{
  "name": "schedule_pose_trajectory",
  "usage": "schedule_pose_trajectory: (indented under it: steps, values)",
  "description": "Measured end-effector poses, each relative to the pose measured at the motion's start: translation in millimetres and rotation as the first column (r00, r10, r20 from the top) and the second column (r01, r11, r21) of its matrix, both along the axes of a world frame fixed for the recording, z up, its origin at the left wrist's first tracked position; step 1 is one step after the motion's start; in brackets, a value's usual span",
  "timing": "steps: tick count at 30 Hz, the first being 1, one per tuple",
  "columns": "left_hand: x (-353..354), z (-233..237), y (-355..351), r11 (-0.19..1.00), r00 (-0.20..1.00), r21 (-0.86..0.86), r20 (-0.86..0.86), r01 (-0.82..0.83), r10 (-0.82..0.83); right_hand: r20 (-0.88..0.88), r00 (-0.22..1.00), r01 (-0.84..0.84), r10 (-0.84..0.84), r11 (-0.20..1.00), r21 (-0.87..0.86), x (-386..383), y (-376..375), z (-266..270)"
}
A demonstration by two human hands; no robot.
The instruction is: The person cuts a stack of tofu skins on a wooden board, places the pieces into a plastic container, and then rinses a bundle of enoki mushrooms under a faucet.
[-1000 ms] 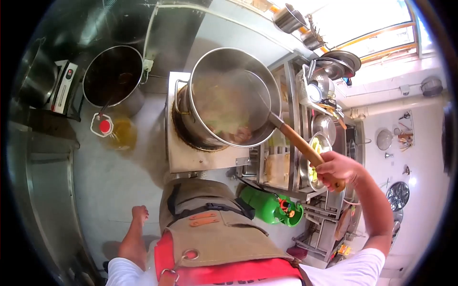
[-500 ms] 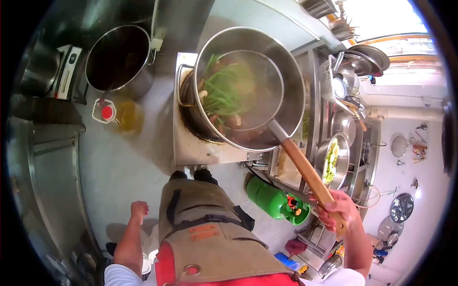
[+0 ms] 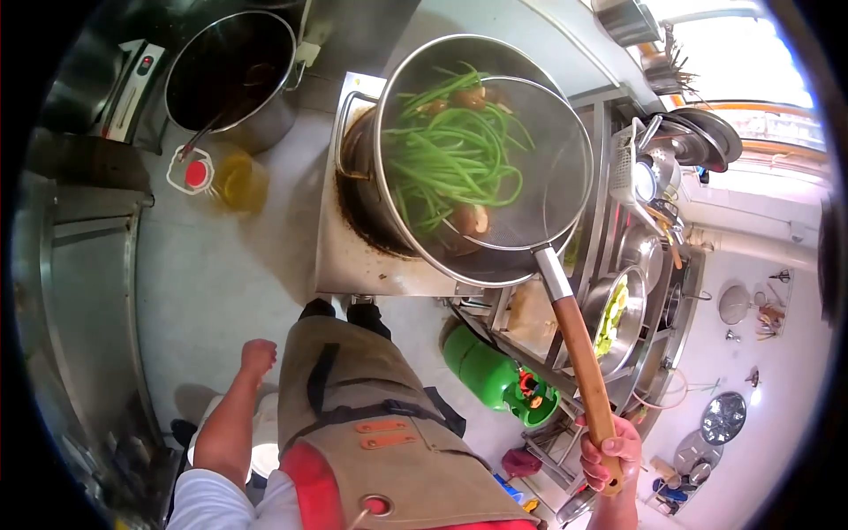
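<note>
My right hand (image 3: 617,452) is wrapped round the lower end of the wooden handle of a long strainer (image 3: 579,344). Its round metal rim sits inside a large, steaming stockpot (image 3: 382,168). Long green scallions (image 3: 455,163) lie in a tangle over the strainer's basket, with brownish chunks (image 3: 471,221) among them that I cannot name for sure. My left hand (image 3: 259,356) hangs beside my apron in a loose fist, away from everything, with nothing visible in it.
Under the pot is a squat metal stove (image 3: 371,278). A green gas cylinder (image 3: 481,362) stands near my right leg. At left are a dark-filled pot (image 3: 287,106) and an oil jug (image 3: 238,181). A bowl of cut green vegetables (image 3: 632,322) rests on the right-hand shelf.
The strainer has come up in the pot, lifting the scallions and chunks into fuller view. My right hand has moved down and slightly left with the handle; the left stays in a fist.
</note>
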State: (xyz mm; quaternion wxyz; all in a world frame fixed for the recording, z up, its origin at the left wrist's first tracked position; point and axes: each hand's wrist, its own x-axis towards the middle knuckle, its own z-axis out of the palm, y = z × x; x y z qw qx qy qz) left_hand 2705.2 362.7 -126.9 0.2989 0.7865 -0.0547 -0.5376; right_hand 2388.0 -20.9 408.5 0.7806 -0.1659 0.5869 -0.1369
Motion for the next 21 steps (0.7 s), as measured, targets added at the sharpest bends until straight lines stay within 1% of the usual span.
schedule_pose_trajectory:
  steps: [4, 7, 9, 13, 16, 17, 20, 21]
  values:
    - [4.1, -10.6, 9.4, 0.998, 0.999, -0.053, 0.043, 0.017, -0.015, 0.016, 1.000, 0.023, -0.023, 1.000, -0.018, -2.5, 10.3, -0.2]
    - [4.2, -26.0, 28.9, 0.995, 0.995, -0.090, 0.091, 0.048, -0.040, -0.060, 0.998, -0.025, 0.021, 0.997, -0.068, 3.2, 16.6, 5.3]
    - [5.6, -30.3, 37.1, 0.996, 0.997, -0.081, 0.070, 0.034, -0.028, -0.213, 0.968, -0.165, 0.129, 0.974, -0.157, 7.7, 19.1, 13.3]
    - [7.8, -44.7, 46.6, 0.997, 0.998, -0.078, 0.054, 0.017, -0.013, -0.479, 0.836, -0.433, 0.269, 0.859, -0.273, 11.6, 24.2, 28.0]
    - [11.1, -55.4, 42.0, 0.997, 0.998, -0.068, 0.047, 0.039, -0.036, -0.761, 0.606, -0.674, 0.230, 0.657, -0.338, 24.7, 38.9, 29.0]
    - [11.5, -56.5, 40.9, 0.997, 0.998, -0.060, 0.042, 0.051, -0.048, -0.778, 0.588, -0.707, 0.219, 0.607, -0.364, 19.7, 43.7, 28.8]
    - [9.1, -59.2, 37.8, 0.994, 0.995, -0.046, 0.026, 0.101, -0.100, -0.786, 0.598, -0.672, 0.159, 0.633, -0.383, 23.4, 59.2, 48.4]
    - [8.3, -60.7, 38.0, 0.991, 0.992, -0.043, 0.020, 0.123, -0.122, -0.790, 0.587, -0.679, 0.179, 0.639, -0.360, 29.3, 63.1, 56.9]
